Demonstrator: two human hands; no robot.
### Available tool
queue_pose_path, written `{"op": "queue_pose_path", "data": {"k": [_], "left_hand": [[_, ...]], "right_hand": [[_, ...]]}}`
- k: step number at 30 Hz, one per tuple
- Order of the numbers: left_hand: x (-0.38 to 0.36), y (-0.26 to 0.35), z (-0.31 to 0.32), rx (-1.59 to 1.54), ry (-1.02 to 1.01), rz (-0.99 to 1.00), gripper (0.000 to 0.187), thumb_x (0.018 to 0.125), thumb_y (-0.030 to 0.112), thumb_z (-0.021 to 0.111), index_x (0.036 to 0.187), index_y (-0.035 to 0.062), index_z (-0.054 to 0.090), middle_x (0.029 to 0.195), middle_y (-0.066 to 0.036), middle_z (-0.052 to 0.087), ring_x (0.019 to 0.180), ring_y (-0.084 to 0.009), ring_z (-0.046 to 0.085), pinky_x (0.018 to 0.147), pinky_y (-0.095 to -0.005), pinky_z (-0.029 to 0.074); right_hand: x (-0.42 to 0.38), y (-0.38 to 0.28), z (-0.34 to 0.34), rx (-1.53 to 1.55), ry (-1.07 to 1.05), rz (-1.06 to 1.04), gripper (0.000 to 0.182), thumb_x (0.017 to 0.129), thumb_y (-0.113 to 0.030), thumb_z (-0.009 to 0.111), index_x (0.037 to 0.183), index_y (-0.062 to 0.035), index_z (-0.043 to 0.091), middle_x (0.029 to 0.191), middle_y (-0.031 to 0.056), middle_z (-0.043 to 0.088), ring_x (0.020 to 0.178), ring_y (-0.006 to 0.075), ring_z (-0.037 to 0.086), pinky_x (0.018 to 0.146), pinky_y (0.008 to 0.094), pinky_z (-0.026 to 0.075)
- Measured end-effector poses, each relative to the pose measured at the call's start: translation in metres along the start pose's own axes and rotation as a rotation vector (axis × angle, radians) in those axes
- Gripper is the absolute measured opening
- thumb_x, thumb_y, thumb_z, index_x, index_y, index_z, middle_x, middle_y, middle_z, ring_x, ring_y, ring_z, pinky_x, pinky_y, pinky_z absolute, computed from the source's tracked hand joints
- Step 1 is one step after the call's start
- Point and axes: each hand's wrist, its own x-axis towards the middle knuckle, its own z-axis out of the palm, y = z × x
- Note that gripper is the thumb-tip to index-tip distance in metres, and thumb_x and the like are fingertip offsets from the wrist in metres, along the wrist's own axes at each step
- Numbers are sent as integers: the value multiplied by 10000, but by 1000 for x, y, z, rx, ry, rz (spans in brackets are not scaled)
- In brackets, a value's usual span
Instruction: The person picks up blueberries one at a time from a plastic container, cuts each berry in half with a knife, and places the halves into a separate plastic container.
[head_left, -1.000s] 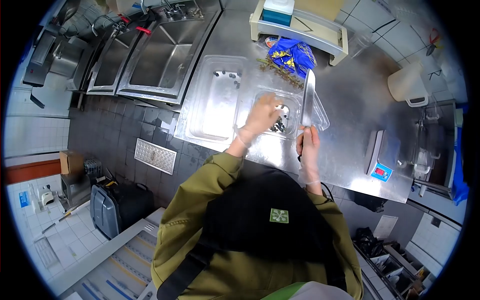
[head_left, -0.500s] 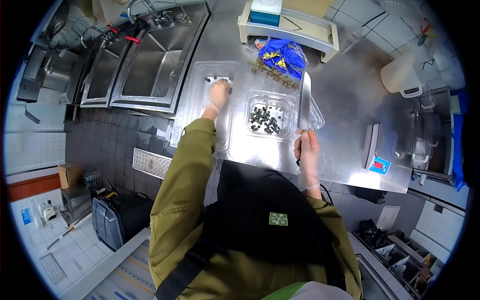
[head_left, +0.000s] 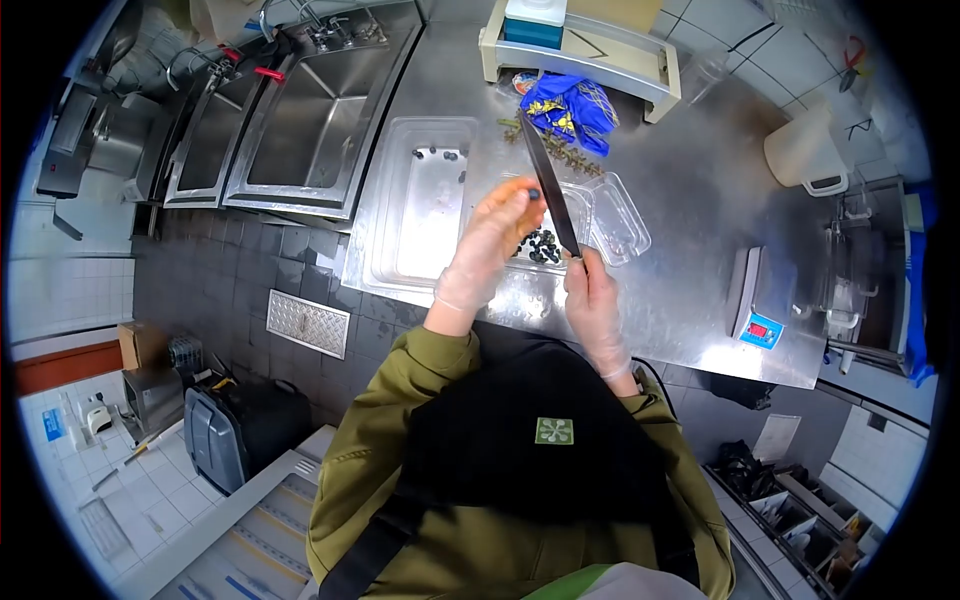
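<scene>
Above the counter point(head_left: 690, 200), the left hand point(head_left: 495, 240) pinches one dark berry point(head_left: 534, 194) at its fingertips against the knife point(head_left: 548, 195), whose handle the right hand point(head_left: 590, 300) grips closed, blade angled up and away from the body. Directly below sits the small tub point(head_left: 585, 205) holding the remaining berries, so anything dropped lands inside. A larger tray point(head_left: 400, 215) lies just beside it toward the sink point(head_left: 310, 120), while bare steel to the right gives open room.

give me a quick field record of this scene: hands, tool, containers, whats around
left hand: gloved, pinches a small dark berry against the blade
right hand: gloved, grips the knife by its handle
small clear tub: dark berries inside, under the hands
large clear tray: a few berries at its far end
counter: steel, with blue bag and scale
sink: left of the tray
</scene>
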Motion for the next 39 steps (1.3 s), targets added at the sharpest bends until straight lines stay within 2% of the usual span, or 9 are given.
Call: {"op": "queue_pose_path", "data": {"k": [3,9,15,24,30,33,36,39], "left_hand": [[-6,-5,9,-12,-48,-1,234,934,184,518,1118,44,551,1086,-80,589,980,-159,569,852,-286,475],[-9,-11,17,20,-62,10,255,945,216,503,1109,30,564,1029,-61,619,924,-126,580,836,-260,453],[-10,-13,25,84,-14,-4,297,971,245,442,1118,13,556,1005,-50,599,911,-132,562,839,-286,452],[-11,-20,35,129,67,62,288,974,221,432,1119,5,556,1025,-54,593,945,-137,548,882,-316,444],[-10,-20,32,50,17,26,267,968,196,442,1120,8,556,1051,-57,589,972,-140,550,909,-324,435],[-12,-16,30,117,-45,16,263,963,207,457,1114,16,558,1059,-57,585,974,-143,550,903,-324,435],[-10,-24,23,226,-151,-69,268,960,227,468,1107,23,562,1063,-54,579,981,-147,551,910,-322,427],[-13,-22,24,179,-144,-116,285,959,254,470,1129,34,536,1091,-56,573,1008,-160,549,920,-322,416]], "right_hand": [[-4,-4,-3,-60,30,-56,191,902,-123,493,1055,-13,527,771,215,611,696,376,620,591,378,483],[-11,-1,-12,-105,50,-109,196,889,-104,500,1061,-16,530,760,219,612,685,385,621,578,395,483],[-13,1,-15,-142,57,-149,207,888,-103,496,1074,-18,527,763,217,615,685,392,619,576,406,485],[-16,-1,-8,-140,92,-126,208,891,-114,480,1073,-26,527,777,208,622,696,394,620,584,415,492],[-14,4,-9,-150,98,-123,215,885,-118,485,1074,-25,530,791,202,627,701,388,623,588,409,498],[-13,3,-7,-142,127,-172,200,888,-115,480,1060,-27,531,763,208,615,689,389,620,569,415,486],[-8,-2,-8,-127,79,-128,183,893,-113,473,1042,-22,529,728,213,596,661,389,610,548,413,465],[-5,-1,-5,-45,41,-75,176,901,-119,462,1030,-17,524,701,217,578,633,387,598,537,407,446]]}}
